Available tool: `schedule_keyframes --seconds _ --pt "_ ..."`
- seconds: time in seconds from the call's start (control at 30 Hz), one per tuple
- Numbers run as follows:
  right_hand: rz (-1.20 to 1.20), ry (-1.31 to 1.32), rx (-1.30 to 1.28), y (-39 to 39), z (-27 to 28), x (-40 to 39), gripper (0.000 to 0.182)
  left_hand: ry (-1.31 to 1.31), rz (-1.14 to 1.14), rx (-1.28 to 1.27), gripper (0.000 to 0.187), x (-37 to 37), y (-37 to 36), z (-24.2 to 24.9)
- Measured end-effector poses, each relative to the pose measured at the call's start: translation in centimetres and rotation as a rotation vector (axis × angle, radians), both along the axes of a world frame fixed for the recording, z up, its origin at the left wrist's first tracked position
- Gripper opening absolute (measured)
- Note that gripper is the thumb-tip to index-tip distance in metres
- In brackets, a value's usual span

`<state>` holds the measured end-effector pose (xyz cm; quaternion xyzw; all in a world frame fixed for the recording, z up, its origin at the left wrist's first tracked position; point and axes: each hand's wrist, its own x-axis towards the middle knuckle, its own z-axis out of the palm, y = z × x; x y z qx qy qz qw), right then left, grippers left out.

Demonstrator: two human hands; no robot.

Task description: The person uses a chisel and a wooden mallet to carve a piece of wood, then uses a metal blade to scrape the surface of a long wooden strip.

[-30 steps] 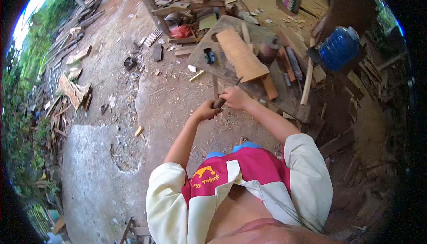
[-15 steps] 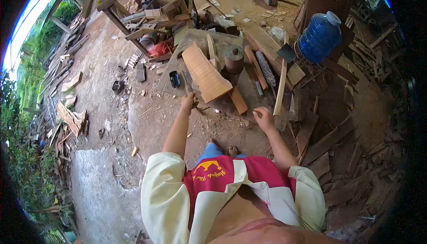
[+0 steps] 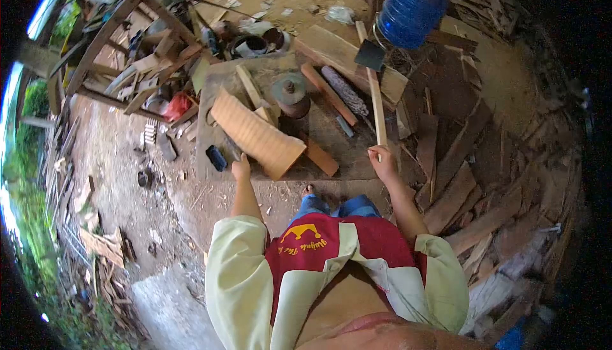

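My left hand (image 3: 241, 169) is closed beside the lower left edge of a curved, light wooden panel (image 3: 255, 134); what it holds is too small to make out. My right hand (image 3: 384, 162) has its fingers closed round the near end of a long pale wooden strip (image 3: 376, 109). A dark square piece (image 3: 370, 55) lies across that strip. Left of the panel is a small dark blue tray (image 3: 216, 158). Behind the panel stands a round lidded pot (image 3: 291, 97). A reddish-brown block (image 3: 320, 157) lies partly beneath the panel's right end.
A flat wooden board (image 3: 210, 117) lies under these things. A big blue water bottle (image 3: 411, 11) stands at the back right. A wooden frame (image 3: 105, 41) full of scraps is at the back left. Loose planks (image 3: 456, 200) cover the ground at right.
The view has shifted, so the scene sits further left. My right hand has gone from beside the strip to its near end. My left hand is now lower along the panel's edge.
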<state>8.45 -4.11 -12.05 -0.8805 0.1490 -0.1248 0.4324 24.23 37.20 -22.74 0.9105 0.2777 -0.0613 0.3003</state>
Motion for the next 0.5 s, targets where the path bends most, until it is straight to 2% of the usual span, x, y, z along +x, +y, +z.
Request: schedule_keyframes --seconds 0.1,0.2,0.37,0.47,0.5 --pt "-0.071 -0.003 0.012 -1.9 -0.6 0.4 0.015 0.044 0.072 0.073 0.056 0.1 -1.3 0.5" --pt "-0.122 -0.051 -0.063 -4.5 0.1 0.4 0.014 -0.021 0.135 0.128 0.051 0.0 -2.9 2.3" --pt "-0.16 0.029 -0.004 -10.6 -0.3 1.1 0.014 0.043 0.252 0.191 0.056 0.5 -4.0 1.6" --pt "-0.058 0.003 -0.035 -16.2 -2.6 1.6 0.015 0.1 0.301 0.248 0.055 -0.4 -6.4 2.8" --pt "-0.039 0.027 0.032 -18.3 -3.7 1.9 0.018 0.132 0.313 0.3 0.054 -0.9 -7.8 3.9"
